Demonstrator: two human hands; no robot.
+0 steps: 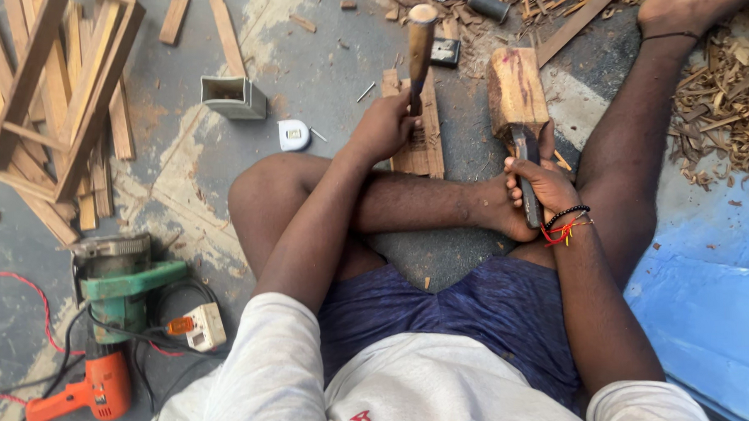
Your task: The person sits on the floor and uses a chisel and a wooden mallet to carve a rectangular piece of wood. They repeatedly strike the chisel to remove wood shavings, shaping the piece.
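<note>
On the grey floor (319, 63) we sit cross-legged, a green circular saw (124, 290) at its left edge. Our right hand (539, 184) grips a wooden mallet (517, 93) by its handle. Our left hand (386, 125) clasps a wooden-handled chisel (419, 51) upright on the small plank (422, 142) mid-floor.

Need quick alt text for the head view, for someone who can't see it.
A person seated on a concrete floor holds a chisel upright in the left hand on a small wooden board, and grips a wooden mallet in the right hand. A green circular saw lies at left.
</note>
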